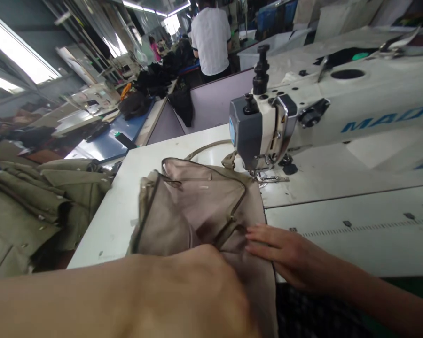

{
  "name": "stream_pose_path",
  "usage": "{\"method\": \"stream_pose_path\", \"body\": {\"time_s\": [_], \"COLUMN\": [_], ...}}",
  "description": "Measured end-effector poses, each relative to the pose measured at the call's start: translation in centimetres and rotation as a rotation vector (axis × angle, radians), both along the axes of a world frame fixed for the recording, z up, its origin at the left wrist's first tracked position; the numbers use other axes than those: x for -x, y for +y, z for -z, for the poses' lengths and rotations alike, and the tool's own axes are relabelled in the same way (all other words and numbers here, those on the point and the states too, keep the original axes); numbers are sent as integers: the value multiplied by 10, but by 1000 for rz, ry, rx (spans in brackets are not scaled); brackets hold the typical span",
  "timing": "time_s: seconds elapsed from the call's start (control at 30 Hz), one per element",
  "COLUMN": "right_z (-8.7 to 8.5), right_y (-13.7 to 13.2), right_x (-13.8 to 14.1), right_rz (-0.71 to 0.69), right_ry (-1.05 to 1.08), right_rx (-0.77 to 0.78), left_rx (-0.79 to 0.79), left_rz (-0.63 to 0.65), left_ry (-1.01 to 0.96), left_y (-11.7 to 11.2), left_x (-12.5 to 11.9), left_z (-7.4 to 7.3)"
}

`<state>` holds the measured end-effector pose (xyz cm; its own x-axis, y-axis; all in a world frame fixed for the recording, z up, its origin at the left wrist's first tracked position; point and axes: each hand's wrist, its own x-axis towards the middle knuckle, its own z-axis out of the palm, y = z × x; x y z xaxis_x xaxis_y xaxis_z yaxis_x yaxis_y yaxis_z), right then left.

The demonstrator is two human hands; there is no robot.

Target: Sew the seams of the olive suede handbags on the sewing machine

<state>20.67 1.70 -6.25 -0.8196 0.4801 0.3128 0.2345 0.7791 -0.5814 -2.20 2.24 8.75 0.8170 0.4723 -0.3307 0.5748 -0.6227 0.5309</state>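
A taupe fabric bag [204, 202] with dark-edged seams and a strap lies spread on the white sewing table, its far right edge by the presser foot [264, 178] of the sewing machine [261, 126]. My right hand [282, 251] rests on the bag's right edge, fingers stretched out over the cloth. Close to the camera, my left hand [197, 291] reaches across the near part of the bag. It is blurred, and its fingers are hidden below the wrist and knuckles, so any hold on the cloth cannot be made out.
Olive-green bags or cloth pieces [66, 202] are heaped left of the table [116, 216]. A ruler scale [366, 227] runs along the table's right front. Further off, a person in a white shirt [211, 40] stands beyond a low partition [218, 98], near other workbenches.
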Motion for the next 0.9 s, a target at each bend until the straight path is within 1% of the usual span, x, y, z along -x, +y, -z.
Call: {"method": "stream_pose_path", "body": {"time_s": [0.03, 0.07, 0.1, 0.13, 0.17, 0.23, 0.27, 0.3, 0.33, 0.37, 0.4, 0.5, 0.53, 0.57, 0.6, 0.7, 0.83, 0.9], "right_z": [-1, -1, -2, -1, -1, 2, 3, 4, 5, 6, 7, 8, 8, 9, 9, 12, 12, 9], "right_y": [-7, -16, -26, -35, -44, -57, -61, -64, -65, -65, -63, -54, -51, -48, -46, -43, -44, -42], "right_x": [0, 1, 2, 3, 4, 5, 5, 4, 2, -1, -3, -10, -10, -11, -10, -8, -6, -4], "right_rz": [-13, -19, -24, -24, -19, 8, 21, 37, 65, 108, 179, 485, 563, 608, 620, 572, 521, 470], "right_ry": [9, 21, 35, 52, 76, 125, 150, 169, 188, 211, 232, 257, 242, 209, 173, 105, 122, 111], "right_rx": [16, 37, 58, 74, 83, 88, 83, 80, 78, 76, 75, 45, 21, 0, -19, -64, -126, -170], "left_rx": [204, 345, 428, 438, 357, 73, -57, -155, -219, -243, -231, -134, -113, -99, -87, -43, -15, -26], "left_rz": [39, 19, -16, -45, -64, -104, -128, -158, -189, -201, -188, -96, -76, -68, -70, -62, -45, -62], "left_ry": [16, 20, 12, -12, -47, -101, -95, -64, -16, 32, 73, 129, 122, 107, 87, 18, -69, -98], "left_y": [-8, -12, -15, -17, -19, -29, -35, -40, -45, -48, -49, -42, -38, -34, -31, -27, -26, -26], "left_x": [-6, -12, -16, -19, -20, -19, -17, -16, -15, -14, -14, -15, -15, -15, -14, -10, -3, -2], "left_z": [7, 17, 29, 41, 53, 73, 79, 83, 84, 83, 81, 73, 72, 71, 72, 75, 77, 76]}}
